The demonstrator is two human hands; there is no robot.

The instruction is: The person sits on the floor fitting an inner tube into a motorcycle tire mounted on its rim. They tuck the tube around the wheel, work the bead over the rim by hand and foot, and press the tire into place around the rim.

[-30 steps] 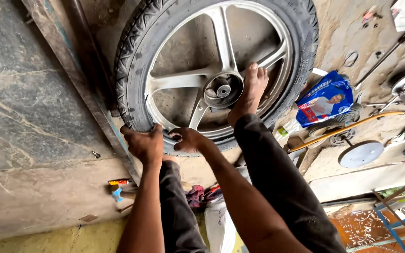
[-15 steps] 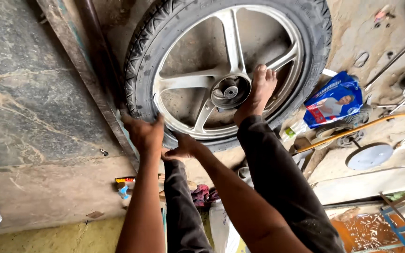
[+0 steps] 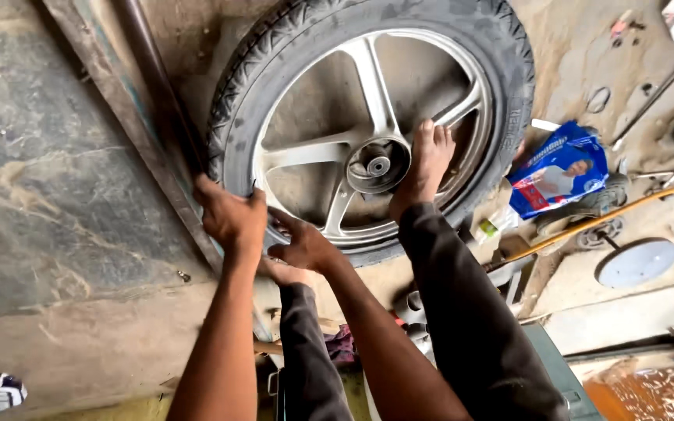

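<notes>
Wheel: one motorcycle wheel (image 3: 368, 117) lay flat on the dusty concrete floor (image 3: 64, 234), a black tyre on a silver five-spoke alloy rim, hub at centre.
Left hand: the left hand (image 3: 229, 218) sat at the tyre's 8 o'clock edge, its grip pressed together over the sidewall where rubber met rim.
Right hand: the right hand (image 3: 302, 245) lay just beside it at 7 o'clock, fingers spread across the rim's lip, pinching nothing.
Foot: one bare foot (image 3: 427, 160) pressed on a spoke just at 3 o'clock of the hub (image 3: 378, 164); two dark trouser legs ran down toward 6 o'clock.
Edges: a metal rail (image 3: 130, 132) touched the tyre along 9 o'clock, leaving no room there.
Open room: bare floor lay open beyond the rail at 9 o'clock.
Clutter: one blue printed bag (image 3: 559, 168) near the tyre at 3 o'clock; one yellow hose (image 3: 602, 222) and one round grey disc (image 3: 637, 261) at 4 o'clock.
</notes>
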